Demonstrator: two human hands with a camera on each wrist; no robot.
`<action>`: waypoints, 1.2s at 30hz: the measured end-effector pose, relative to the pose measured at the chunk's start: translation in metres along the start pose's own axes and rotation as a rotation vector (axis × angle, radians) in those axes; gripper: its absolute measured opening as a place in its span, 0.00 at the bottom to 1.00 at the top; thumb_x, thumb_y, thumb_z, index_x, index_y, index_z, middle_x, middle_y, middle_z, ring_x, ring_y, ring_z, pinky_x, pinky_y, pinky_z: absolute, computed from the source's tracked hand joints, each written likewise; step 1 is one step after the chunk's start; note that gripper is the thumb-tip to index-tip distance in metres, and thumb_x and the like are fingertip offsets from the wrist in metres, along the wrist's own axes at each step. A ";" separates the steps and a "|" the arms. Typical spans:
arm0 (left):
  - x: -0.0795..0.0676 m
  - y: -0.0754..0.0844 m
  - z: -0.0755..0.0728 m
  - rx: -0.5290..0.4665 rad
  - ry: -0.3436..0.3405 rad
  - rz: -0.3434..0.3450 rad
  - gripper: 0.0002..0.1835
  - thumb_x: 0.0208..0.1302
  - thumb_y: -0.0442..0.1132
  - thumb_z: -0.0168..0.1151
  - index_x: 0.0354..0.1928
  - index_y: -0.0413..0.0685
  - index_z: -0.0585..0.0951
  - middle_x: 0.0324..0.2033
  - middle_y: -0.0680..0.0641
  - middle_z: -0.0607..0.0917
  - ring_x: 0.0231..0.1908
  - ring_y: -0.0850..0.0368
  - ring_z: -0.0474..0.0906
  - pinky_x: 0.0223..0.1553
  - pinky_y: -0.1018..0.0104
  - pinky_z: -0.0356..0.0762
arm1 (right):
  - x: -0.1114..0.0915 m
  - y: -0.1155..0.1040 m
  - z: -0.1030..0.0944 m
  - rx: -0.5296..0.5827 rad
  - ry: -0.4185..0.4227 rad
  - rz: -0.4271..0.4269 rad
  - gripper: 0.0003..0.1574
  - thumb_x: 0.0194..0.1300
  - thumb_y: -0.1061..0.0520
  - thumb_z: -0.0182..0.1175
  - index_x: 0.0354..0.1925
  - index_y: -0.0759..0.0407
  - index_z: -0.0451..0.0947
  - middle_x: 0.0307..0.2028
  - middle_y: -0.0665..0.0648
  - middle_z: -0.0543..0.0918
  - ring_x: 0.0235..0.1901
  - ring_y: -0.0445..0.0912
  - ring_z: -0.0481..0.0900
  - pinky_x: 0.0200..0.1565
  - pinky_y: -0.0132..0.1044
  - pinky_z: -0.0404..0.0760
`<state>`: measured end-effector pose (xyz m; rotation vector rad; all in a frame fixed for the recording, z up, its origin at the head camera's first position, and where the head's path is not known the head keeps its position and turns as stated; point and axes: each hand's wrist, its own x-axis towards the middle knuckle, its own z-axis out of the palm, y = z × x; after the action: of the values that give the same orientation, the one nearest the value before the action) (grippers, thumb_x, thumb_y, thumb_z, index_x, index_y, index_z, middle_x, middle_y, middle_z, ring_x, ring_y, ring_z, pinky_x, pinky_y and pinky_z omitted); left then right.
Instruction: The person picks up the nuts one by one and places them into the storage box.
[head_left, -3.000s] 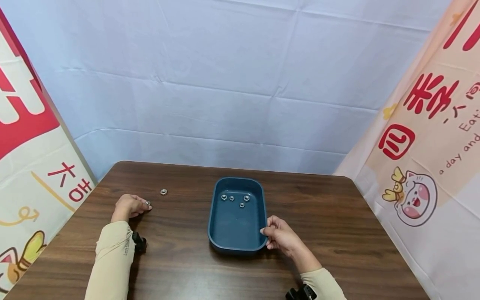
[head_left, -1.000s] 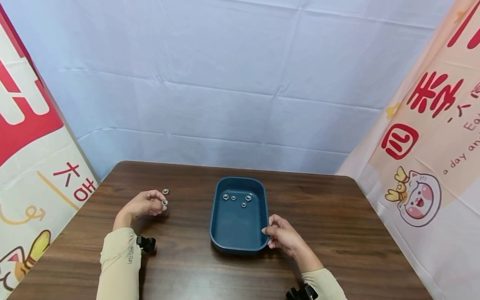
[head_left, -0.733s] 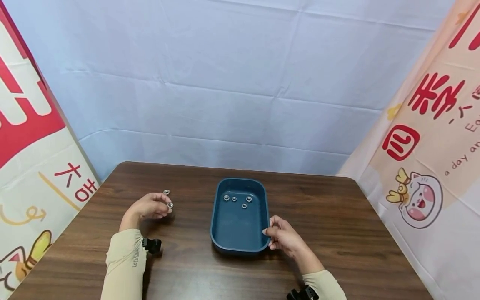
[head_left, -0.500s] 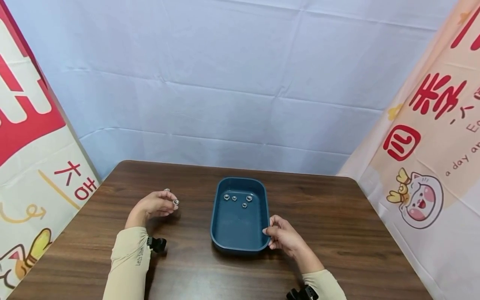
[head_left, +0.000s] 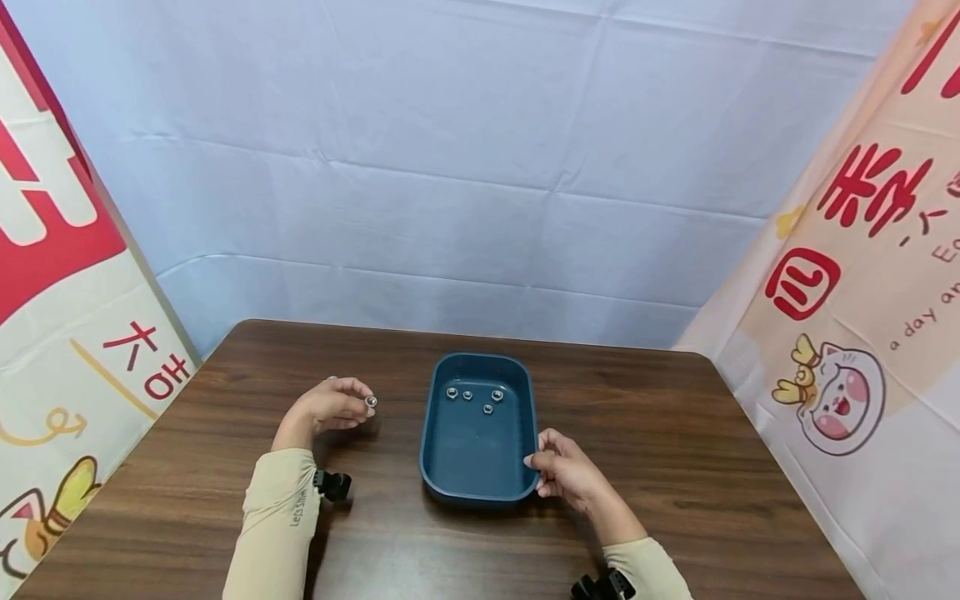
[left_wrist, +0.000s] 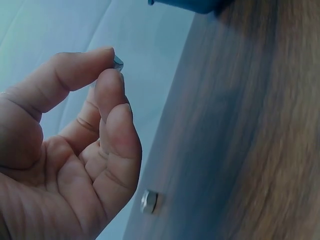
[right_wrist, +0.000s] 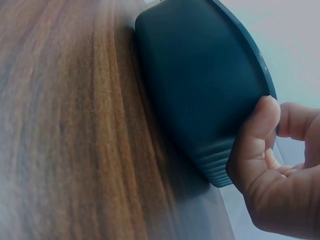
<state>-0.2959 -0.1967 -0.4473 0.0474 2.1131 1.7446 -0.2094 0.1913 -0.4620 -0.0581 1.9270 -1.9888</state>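
My left hand (head_left: 335, 406) pinches a shiny metal hex nut (head_left: 371, 402) between thumb and fingertips, above the table left of the blue tray (head_left: 476, 467). In the left wrist view only an edge of the pinched nut (left_wrist: 118, 62) shows past the fingertips. Another nut (left_wrist: 149, 201) lies on the table below that hand; in the head view the hand hides nearly all of it. My right hand (head_left: 566, 471) grips the tray's right rim, thumb and fingers on either side of the wall. Several nuts (head_left: 497, 395) lie scattered in the far half of the tray.
The brown wooden table (head_left: 645, 417) has its far edge close to a hanging white cloth (head_left: 420, 183). Printed cloth banners (head_left: 832, 383) hang at both sides. A black wrist camera (head_left: 333, 485) sits on my left sleeve, and another (head_left: 603, 585) on the right.
My left hand has taken the nut from the left part of the table and carried it rightward toward the tray, passing in front of the loose nut. My right hand stays on the rim.
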 end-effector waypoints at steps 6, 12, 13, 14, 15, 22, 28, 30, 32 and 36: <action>0.004 0.006 0.009 -0.017 -0.025 0.005 0.11 0.56 0.28 0.63 0.41 0.37 0.75 0.31 0.45 0.82 0.36 0.46 0.79 0.41 0.53 0.77 | -0.001 0.001 0.000 0.006 -0.006 -0.001 0.12 0.57 0.68 0.54 0.33 0.61 0.60 0.16 0.54 0.70 0.12 0.39 0.71 0.17 0.29 0.74; 0.009 0.010 0.017 -0.037 -0.034 0.017 0.12 0.55 0.28 0.63 0.41 0.38 0.75 0.31 0.44 0.82 0.40 0.42 0.79 0.43 0.51 0.76 | -0.002 -0.001 0.000 0.015 -0.007 0.008 0.11 0.58 0.68 0.54 0.33 0.61 0.60 0.16 0.54 0.70 0.12 0.39 0.71 0.17 0.29 0.75; 0.009 0.011 0.019 -0.043 -0.038 0.021 0.11 0.54 0.27 0.63 0.40 0.38 0.75 0.31 0.44 0.82 0.40 0.42 0.79 0.44 0.51 0.76 | -0.002 -0.001 0.000 0.014 -0.010 0.007 0.11 0.59 0.68 0.54 0.33 0.61 0.60 0.16 0.54 0.70 0.12 0.39 0.71 0.17 0.29 0.75; 0.010 0.011 0.021 -0.049 -0.041 0.026 0.12 0.54 0.27 0.64 0.40 0.38 0.75 0.31 0.44 0.82 0.40 0.42 0.79 0.44 0.51 0.76 | -0.003 -0.001 0.001 0.015 -0.011 0.008 0.11 0.59 0.68 0.54 0.33 0.61 0.60 0.16 0.54 0.70 0.12 0.39 0.71 0.17 0.29 0.75; 0.010 0.012 0.023 -0.053 -0.046 0.030 0.12 0.54 0.27 0.64 0.40 0.38 0.75 0.31 0.44 0.82 0.39 0.42 0.79 0.44 0.51 0.76 | -0.003 -0.002 0.001 0.014 -0.012 0.007 0.11 0.59 0.68 0.54 0.33 0.61 0.60 0.16 0.54 0.70 0.12 0.39 0.71 0.17 0.29 0.75; 0.014 0.019 0.035 -0.060 -0.010 0.048 0.13 0.53 0.29 0.66 0.39 0.39 0.75 0.29 0.46 0.82 0.28 0.52 0.77 0.38 0.54 0.76 | -0.003 -0.001 0.002 0.015 -0.004 0.004 0.12 0.57 0.68 0.55 0.33 0.61 0.60 0.16 0.54 0.70 0.13 0.39 0.71 0.17 0.29 0.74; 0.018 0.024 0.042 -0.066 0.011 0.056 0.13 0.52 0.30 0.67 0.40 0.38 0.76 0.30 0.45 0.81 0.26 0.53 0.74 0.36 0.56 0.74 | -0.003 -0.001 0.002 0.011 0.009 0.004 0.12 0.57 0.67 0.55 0.33 0.60 0.60 0.16 0.54 0.70 0.12 0.39 0.70 0.17 0.29 0.74; 0.020 0.026 0.046 -0.069 0.013 0.058 0.13 0.52 0.30 0.67 0.41 0.38 0.76 0.31 0.45 0.81 0.28 0.53 0.76 0.38 0.55 0.74 | -0.003 -0.001 0.002 0.011 0.008 0.003 0.12 0.57 0.67 0.55 0.33 0.60 0.60 0.16 0.55 0.70 0.12 0.39 0.70 0.17 0.29 0.74; 0.021 0.029 0.049 -0.070 0.019 0.058 0.14 0.52 0.30 0.67 0.41 0.38 0.77 0.31 0.45 0.81 0.30 0.52 0.77 0.39 0.54 0.75 | -0.003 0.000 0.002 0.014 0.005 0.002 0.11 0.57 0.67 0.55 0.33 0.60 0.61 0.15 0.55 0.71 0.12 0.39 0.70 0.17 0.29 0.74; 0.025 0.034 0.055 -0.069 0.011 0.067 0.14 0.53 0.31 0.67 0.41 0.38 0.76 0.31 0.44 0.80 0.31 0.49 0.77 0.39 0.54 0.75 | -0.003 -0.001 0.001 0.017 -0.004 -0.006 0.11 0.57 0.67 0.55 0.33 0.61 0.61 0.15 0.54 0.71 0.12 0.38 0.70 0.17 0.28 0.74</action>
<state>-0.3082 -0.1308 -0.4300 0.0908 2.0797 1.8593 -0.2062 0.1914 -0.4605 -0.0627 1.9094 -2.0074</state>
